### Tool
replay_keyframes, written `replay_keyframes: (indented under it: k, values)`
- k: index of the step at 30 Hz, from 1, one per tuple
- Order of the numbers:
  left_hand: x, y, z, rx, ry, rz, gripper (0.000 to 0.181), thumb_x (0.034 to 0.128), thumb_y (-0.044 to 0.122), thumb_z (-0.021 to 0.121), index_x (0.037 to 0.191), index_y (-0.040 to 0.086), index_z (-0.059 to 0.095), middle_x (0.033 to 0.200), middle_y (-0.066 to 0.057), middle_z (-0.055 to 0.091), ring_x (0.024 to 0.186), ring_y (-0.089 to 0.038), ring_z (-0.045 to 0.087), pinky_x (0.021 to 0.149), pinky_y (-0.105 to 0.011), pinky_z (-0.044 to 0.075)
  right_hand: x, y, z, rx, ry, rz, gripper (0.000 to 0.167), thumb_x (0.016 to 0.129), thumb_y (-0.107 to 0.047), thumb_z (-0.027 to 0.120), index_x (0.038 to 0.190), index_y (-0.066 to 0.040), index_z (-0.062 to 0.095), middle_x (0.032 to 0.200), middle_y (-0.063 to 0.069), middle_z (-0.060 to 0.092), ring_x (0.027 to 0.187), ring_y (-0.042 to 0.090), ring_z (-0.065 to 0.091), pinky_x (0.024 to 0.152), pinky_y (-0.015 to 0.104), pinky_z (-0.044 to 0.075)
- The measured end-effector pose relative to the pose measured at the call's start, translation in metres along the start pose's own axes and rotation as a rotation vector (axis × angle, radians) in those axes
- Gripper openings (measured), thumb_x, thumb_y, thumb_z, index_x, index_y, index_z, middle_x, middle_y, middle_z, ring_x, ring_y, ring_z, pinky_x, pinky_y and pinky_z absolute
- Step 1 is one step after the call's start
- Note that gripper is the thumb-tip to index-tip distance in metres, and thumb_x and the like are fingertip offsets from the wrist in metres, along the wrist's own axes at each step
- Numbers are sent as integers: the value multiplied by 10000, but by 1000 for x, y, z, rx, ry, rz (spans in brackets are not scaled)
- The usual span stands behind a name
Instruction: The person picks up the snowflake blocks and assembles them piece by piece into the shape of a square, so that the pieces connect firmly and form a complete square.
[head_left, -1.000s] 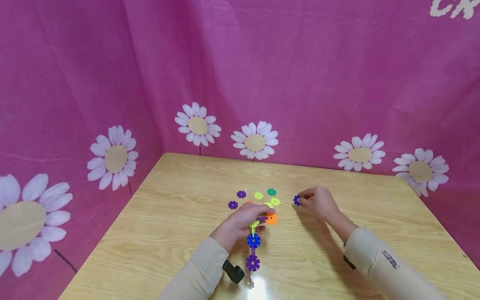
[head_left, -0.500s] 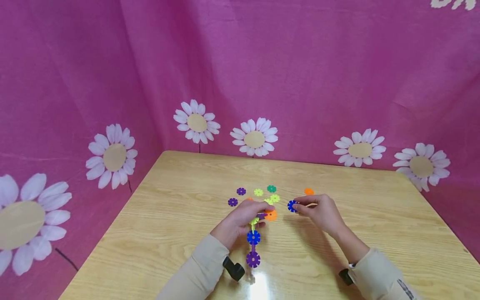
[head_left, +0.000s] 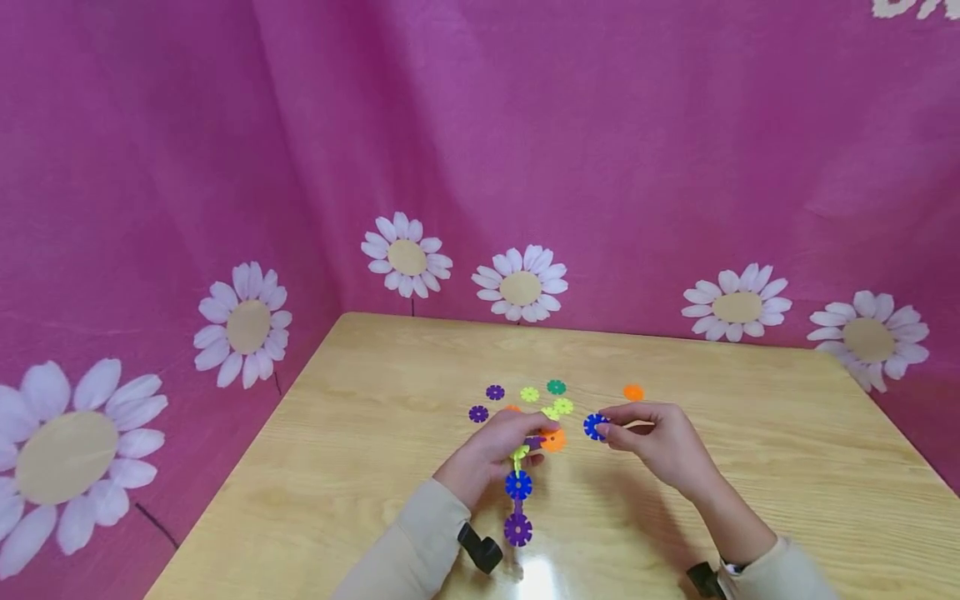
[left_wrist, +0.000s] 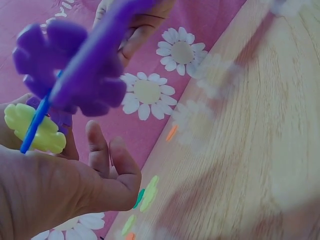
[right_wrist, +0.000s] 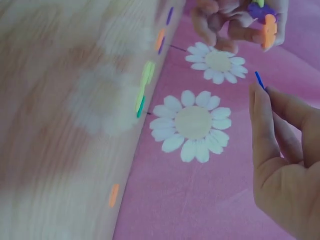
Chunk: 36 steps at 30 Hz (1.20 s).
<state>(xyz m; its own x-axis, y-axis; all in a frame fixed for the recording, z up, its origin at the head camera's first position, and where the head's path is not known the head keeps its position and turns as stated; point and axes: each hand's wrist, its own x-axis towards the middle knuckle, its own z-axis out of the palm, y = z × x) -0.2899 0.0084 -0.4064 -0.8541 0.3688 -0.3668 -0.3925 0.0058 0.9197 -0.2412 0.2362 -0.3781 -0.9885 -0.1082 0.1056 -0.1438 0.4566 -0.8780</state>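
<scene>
My left hand [head_left: 491, 450] grips a chain of slotted interlocking discs. An orange disc [head_left: 554, 441] sits at its far end by the fingertips; a blue disc [head_left: 518, 485] and a purple disc [head_left: 517, 529] hang at the near end. In the left wrist view a yellow-green disc [left_wrist: 37, 131] joins the chain beside the palm. To the right, my right hand [head_left: 671, 450] pinches a single blue disc [head_left: 595, 427] between thumb and fingers. That disc appears edge-on in the right wrist view and is apart from the chain.
Loose discs lie on the wooden table [head_left: 360, 467] beyond the hands: purple [head_left: 495, 392], yellow-green [head_left: 529, 394], green [head_left: 556, 387] and orange partly behind the left hand. Another orange disc [head_left: 633, 392] lies farther right. A pink flowered cloth [head_left: 600, 167] hangs behind the table.
My right hand has lifted the blue disc away from the orange disc on the right and drawn it nearer to me. The left hand keeps its hold on the chain, almost still.
</scene>
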Motion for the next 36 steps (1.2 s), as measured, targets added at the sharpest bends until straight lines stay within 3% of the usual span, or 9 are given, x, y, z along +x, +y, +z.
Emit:
replay_keyframes:
  k: [7, 13, 18, 31, 36]
  values:
    - [-3, -10, 3, -20, -26, 4, 203, 853, 237, 739, 958, 64, 719, 948, -7, 638, 884, -166, 586, 753, -291, 559, -9, 5, 8, 100, -68, -32, 302, 871, -167, 773, 1100, 25, 728, 1074, 205, 727, 853, 203, 755, 764, 296, 609]
    - [-2, -9, 2, -23, -28, 7, 216, 858, 256, 731, 953, 62, 718, 948, -12, 629, 878, -169, 580, 707, -259, 547, -5, 5, 9, 153, -127, -82, 289, 880, -164, 760, 1093, 27, 719, 1082, 225, 712, 880, 283, 753, 782, 298, 607]
    - [-1, -4, 2, -15, -55, 0, 233, 864, 279, 728, 961, 67, 717, 968, -12, 629, 895, -170, 578, 704, -245, 543, -3, 4, 11, 126, -128, -104, 258, 876, -173, 766, 1071, -7, 736, 1076, 206, 719, 873, 317, 748, 764, 290, 609]
    - [-5, -2, 2, -19, -59, -17, 186, 873, 252, 712, 934, 77, 719, 952, -9, 612, 874, -156, 578, 679, -228, 544, -4, 2, 15, 60, -94, -139, 178, 880, -116, 754, 1040, -38, 757, 1020, 158, 737, 827, 126, 744, 758, 282, 608]
    - [-4, -2, 3, -1, -70, -9, 192, 873, 230, 709, 943, 54, 736, 961, -14, 613, 884, -165, 579, 678, -231, 541, -6, 1, 18, 63, -93, -186, 143, 884, -74, 739, 1021, -36, 759, 991, 152, 739, 829, 143, 747, 748, 265, 605]
